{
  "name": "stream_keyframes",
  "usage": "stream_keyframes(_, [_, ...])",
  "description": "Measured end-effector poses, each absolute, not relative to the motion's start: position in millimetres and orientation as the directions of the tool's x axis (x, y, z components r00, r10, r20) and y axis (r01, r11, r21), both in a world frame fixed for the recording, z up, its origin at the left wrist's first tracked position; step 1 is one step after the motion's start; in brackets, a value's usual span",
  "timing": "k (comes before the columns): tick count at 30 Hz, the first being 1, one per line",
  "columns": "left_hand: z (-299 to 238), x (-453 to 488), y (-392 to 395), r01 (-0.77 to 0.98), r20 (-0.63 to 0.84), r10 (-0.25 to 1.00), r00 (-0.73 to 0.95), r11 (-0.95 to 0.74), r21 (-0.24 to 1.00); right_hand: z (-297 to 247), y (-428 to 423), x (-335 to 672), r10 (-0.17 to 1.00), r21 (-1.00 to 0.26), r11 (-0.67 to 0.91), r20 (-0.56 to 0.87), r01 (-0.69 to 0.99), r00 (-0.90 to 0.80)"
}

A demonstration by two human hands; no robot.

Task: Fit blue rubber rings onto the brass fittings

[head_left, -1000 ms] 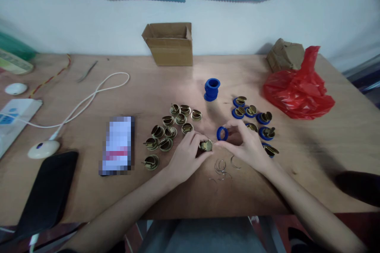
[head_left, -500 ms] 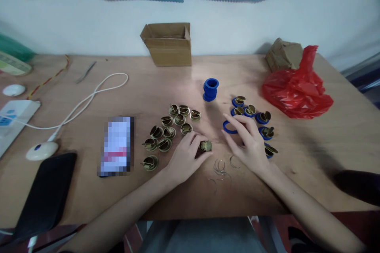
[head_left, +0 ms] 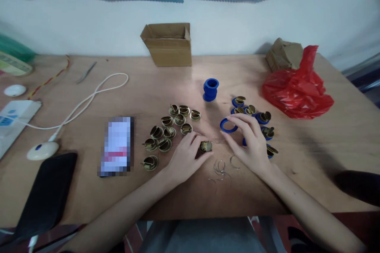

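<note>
My left hand (head_left: 187, 157) is closed around a small round brass fitting (head_left: 206, 146) close to the table top. Between the thumb and fingers of my right hand (head_left: 251, 144) is a blue ring (head_left: 228, 125), tilted so its hole shows. Left of my left hand stand several loose brass fittings (head_left: 169, 132) with thin upright flaps. Behind and beside my right hand are several similar brass fittings with blue rings around their bases (head_left: 263, 117). Thin metal wire rings (head_left: 219, 167) lie on the table between my forearms.
A stack of blue rings (head_left: 210, 90) stands mid-table, with an open cardboard box (head_left: 170, 51) behind it. A red plastic bag (head_left: 297, 93) and crumpled brown package (head_left: 283, 54) sit at right. At left are a phone (head_left: 116, 146), a black device (head_left: 46, 193) and a white cable (head_left: 80, 104).
My right hand has moved slightly left with the blue ring, bringing it nearer the brass fitting. My left hand keeps its hold in the same place.
</note>
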State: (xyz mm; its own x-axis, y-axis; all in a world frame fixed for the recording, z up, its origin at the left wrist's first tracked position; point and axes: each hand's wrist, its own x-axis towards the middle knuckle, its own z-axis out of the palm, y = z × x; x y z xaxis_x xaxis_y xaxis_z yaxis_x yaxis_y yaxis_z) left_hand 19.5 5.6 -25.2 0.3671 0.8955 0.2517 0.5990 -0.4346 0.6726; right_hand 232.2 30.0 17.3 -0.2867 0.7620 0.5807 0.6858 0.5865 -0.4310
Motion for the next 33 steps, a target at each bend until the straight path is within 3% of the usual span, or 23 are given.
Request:
stream_keyframes(14, [-24.1,19.9,4.9,0.601,0.251,0.891,0.379,-0.443,0.665,16.8,31.0,231.6,0.793,-0.453,0.572,0.518,0.684,-0.32])
stream_keyframes(33, [-23.5,19.8,5.1,0.606,0.266,0.887,0.378,-0.454,0.653,13.6,30.9,234.7,0.757,-0.397,0.578,0.586,0.713,-0.288])
